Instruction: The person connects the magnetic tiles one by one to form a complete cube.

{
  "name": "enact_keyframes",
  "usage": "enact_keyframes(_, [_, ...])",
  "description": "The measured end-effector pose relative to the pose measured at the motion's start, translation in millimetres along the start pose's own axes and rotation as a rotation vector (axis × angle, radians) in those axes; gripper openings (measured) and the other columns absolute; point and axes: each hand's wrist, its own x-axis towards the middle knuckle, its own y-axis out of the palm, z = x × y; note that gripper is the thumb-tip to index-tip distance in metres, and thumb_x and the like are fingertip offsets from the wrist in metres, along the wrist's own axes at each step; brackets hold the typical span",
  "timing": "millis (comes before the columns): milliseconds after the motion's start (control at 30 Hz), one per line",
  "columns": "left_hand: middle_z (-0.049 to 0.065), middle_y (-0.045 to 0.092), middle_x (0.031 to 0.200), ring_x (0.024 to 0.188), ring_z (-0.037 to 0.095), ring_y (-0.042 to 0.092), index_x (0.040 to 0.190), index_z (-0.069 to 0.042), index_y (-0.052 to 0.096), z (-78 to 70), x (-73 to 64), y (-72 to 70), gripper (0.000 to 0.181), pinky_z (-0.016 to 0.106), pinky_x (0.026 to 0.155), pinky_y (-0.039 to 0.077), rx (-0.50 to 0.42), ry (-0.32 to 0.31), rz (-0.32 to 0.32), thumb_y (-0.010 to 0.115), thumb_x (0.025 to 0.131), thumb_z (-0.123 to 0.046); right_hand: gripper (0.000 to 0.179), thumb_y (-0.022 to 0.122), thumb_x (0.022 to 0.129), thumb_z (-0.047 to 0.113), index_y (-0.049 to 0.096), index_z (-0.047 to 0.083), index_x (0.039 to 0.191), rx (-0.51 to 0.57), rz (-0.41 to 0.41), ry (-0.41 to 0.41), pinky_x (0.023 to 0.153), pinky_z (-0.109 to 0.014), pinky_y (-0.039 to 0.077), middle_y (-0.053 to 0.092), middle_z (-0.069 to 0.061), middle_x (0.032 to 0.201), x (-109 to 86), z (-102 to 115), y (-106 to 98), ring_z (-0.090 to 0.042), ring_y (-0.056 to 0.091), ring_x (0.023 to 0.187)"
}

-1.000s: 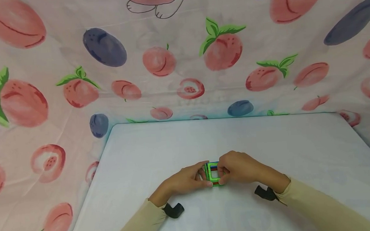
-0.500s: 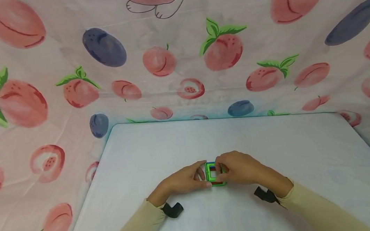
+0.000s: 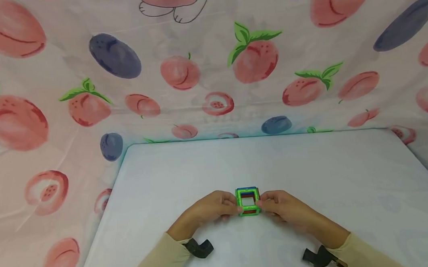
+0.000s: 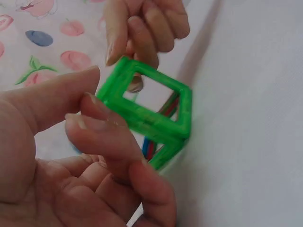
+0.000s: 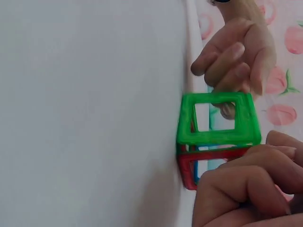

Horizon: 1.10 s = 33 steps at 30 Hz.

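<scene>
A small cube of magnetic building tiles, made of hollow square frames, sits on the white table between my hands. Its top frame is green; blue shows along the far edge, and a red tile forms the side toward my right hand. My left hand grips the cube's left side, thumb by the near left corner. From the opposite side my right hand holds the cube, its thumb at the top frame's right edge. In the left wrist view, curled left fingertips lie along a green side tile.
The white tabletop reaches back to a curtain printed with peaches, which hangs behind and to the left. Black wrist mounts sit at both beige sleeves.
My right hand has come down from over the top frame to the cube's right side, uncovering the frame. The left fingers have drawn in at the left side. The head view has shifted slightly.
</scene>
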Motion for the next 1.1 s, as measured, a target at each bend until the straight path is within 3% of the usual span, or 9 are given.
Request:
enact_keyframes(100, [-0.003,0.053,0.068,0.059,0.011,0.044,0.101,-0.002,0.070,1.1,1.6,4.1,0.020,0.024,0.053,0.033,-0.039,0.010,0.005,0.075,0.091,-0.019,0.039,0.061,0.104,0.028,0.062,-0.008,0.119,0.072,0.038,-0.036,0.047,-0.024,0.023,0.039,0.008,0.065,2.2,-2.6,2.8,-0.006,0.029,0.052])
enact_keyframes(300, [-0.001,0.056,0.070,0.061,0.011,0.047,0.098,-0.002,0.070,2.6,1.9,8.5,0.017,0.024,0.056,0.037,-0.066,0.003,-0.029,0.073,0.092,-0.018,0.038,0.057,0.106,0.027,0.061,-0.009,0.118,0.104,0.033,-0.030,0.047,-0.024,0.022,0.038,0.007,0.065,3.0,-3.9,8.4,-0.006,0.028,0.052])
enact_keyframes(533, [-0.002,0.055,0.069,0.060,0.011,0.047,0.093,-0.003,0.068,1.6,1.4,8.9,0.021,0.025,0.059,0.038,-0.059,-0.017,-0.046,0.068,0.098,-0.024,0.035,0.058,0.105,0.025,0.059,-0.008,0.115,0.099,-0.004,0.000,0.048,-0.024,0.023,0.038,0.005,0.065,4.3,-3.1,12.0,-0.008,0.028,0.052])
enact_keyframes(833, [-0.003,0.051,0.066,0.056,0.011,0.043,0.086,-0.005,0.064,4.2,2.3,6.9,0.028,0.025,0.056,0.041,-0.066,-0.025,-0.058,0.064,0.101,-0.028,0.040,0.059,0.104,0.033,0.068,-0.004,0.116,0.040,-0.071,0.064,0.047,-0.024,0.022,0.038,0.005,0.062,10.4,5.6,8.5,-0.009,0.026,0.051])
enact_keyframes(1000, [-0.003,0.051,0.065,0.055,0.011,0.042,0.085,-0.005,0.063,6.2,3.7,6.8,0.027,0.025,0.056,0.044,-0.090,-0.025,-0.046,0.063,0.101,-0.026,0.040,0.062,0.101,0.043,0.069,0.005,0.106,-0.249,-0.249,0.078,0.055,-0.027,0.034,0.049,0.000,0.069,10.8,15.3,10.4,-0.015,0.043,0.063])
enact_keyframes(1100, [-0.003,0.051,0.065,0.055,0.010,0.042,0.085,-0.005,0.063,6.6,3.8,6.1,0.025,0.025,0.057,0.045,-0.105,-0.024,-0.037,0.063,0.101,-0.025,0.042,0.061,0.100,0.051,0.065,0.011,0.113,-0.422,-0.377,0.081,0.060,-0.030,0.038,0.057,-0.003,0.075,14.8,22.2,10.4,-0.018,0.049,0.070])
